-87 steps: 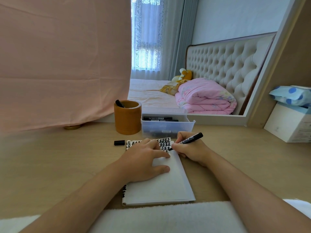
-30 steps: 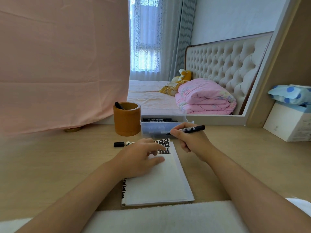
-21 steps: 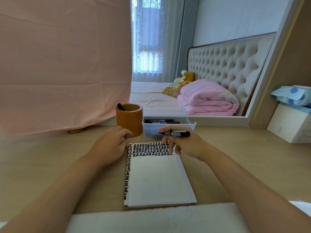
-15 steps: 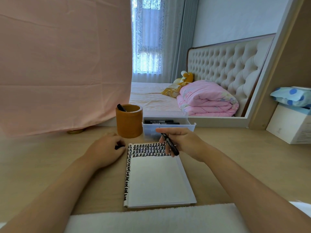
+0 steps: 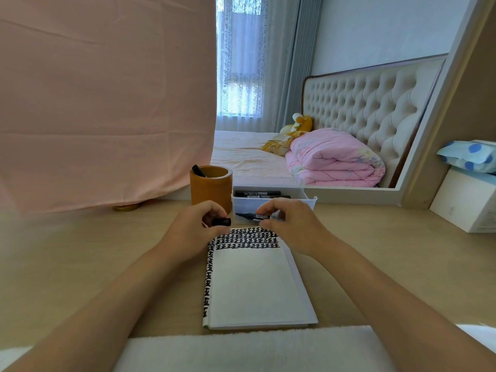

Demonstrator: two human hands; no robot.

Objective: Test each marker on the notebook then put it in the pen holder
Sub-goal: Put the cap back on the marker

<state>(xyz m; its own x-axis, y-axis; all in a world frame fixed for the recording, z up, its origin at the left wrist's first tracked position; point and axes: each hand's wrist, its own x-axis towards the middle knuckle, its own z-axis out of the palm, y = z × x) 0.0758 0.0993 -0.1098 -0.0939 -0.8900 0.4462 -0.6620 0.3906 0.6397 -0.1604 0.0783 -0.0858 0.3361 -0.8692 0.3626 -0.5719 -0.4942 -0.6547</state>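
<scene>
1. The marker lies level in my right hand, pinched by its barrel above the far end of the notebook. Its bare tip points left at the cap, which is pinched in my left hand. Tip and cap are close but not joined.
2. If I bring them together off line, the wet tip could ink my left fingers rather than seat in the cap.
3. A half-pressed cap might come off in the pen holder.
4. If my pinch slips, the marker drops and streaks the page or the table.
5. The pen holder stands just behind my left hand, beside the clear box. One marker already leans inside it, so the opening is partly taken.
6. Bare table runs wide on both sides, and the white box sits well apart to my right.
</scene>
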